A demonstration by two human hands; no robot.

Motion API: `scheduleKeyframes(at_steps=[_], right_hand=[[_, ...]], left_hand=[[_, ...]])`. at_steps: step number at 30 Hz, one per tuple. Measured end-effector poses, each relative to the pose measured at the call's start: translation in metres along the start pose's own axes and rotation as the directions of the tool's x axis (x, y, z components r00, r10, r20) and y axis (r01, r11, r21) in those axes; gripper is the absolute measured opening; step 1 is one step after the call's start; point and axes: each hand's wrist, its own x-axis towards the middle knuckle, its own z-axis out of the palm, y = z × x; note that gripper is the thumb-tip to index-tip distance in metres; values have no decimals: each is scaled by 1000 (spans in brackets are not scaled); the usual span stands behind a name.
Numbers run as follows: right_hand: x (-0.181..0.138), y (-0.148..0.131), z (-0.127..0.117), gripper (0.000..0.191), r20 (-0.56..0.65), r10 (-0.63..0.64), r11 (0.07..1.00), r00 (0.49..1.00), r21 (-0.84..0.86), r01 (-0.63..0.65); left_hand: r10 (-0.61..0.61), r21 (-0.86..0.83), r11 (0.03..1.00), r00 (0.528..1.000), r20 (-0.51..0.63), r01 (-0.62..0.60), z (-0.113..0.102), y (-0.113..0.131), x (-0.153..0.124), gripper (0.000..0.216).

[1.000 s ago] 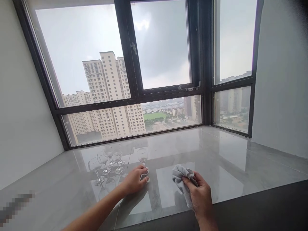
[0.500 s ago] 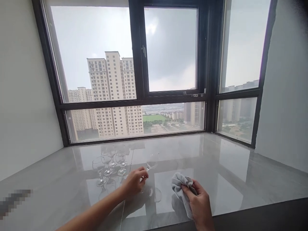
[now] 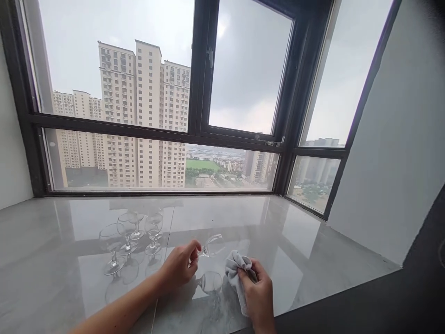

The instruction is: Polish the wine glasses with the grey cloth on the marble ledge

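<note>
My left hand [image 3: 181, 263] is closed around the foot and stem end of a clear stemmed glass [image 3: 213, 247]. The glass is tipped on its side above the glossy sill, its bowl pointing right, and my fingers hide its foot. Bunched in my right hand [image 3: 260, 286] is a light grey cloth [image 3: 235, 267], part of it hanging down. The cloth is just right of the bowl, apart from it. To the left, several similar stemmed glasses stand upright in a group, among them a front glass [image 3: 111, 248] and a right-hand glass [image 3: 153, 232].
The shiny grey tiled sill [image 3: 313, 260] mirrors the glasses and the window. A dark window frame [image 3: 156, 134] runs along its back. A white wall [image 3: 385, 185] stands on the right, and the sill's front edge slants across the lower right.
The view has shifted and tilted, so the window and standing glasses appear farther left. The held glass now lies more level, with its bowl toward the right. Both hands keep their holds.
</note>
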Motion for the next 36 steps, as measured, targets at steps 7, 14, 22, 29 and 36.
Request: scheduleKeyframes(at_steps=[7,14,22,29,36], right_hand=[[-1,-20,33,23,65,-168,983,984,-63,172],[34,-62,81,27,229,-492,852,840,-72,519],[111,-78,105,13,150,-390,921,909,75,383],[117,-58,118,26,110,-244,959,963,173,223],[60,-29,103,18,-67,-250,966,966,45,253]], left_hand=[[-110,21,994,992,-66,111,0,5,7,16],[-122,93,987,988,-89,131,-5,7,12,24],[2,172,984,966,-257,44,-11,-8,15,16],[-159,46,981,921,-355,186,-16,-21,21,10],[-200,6,979,955,-219,206,-3,-15,19,8]])
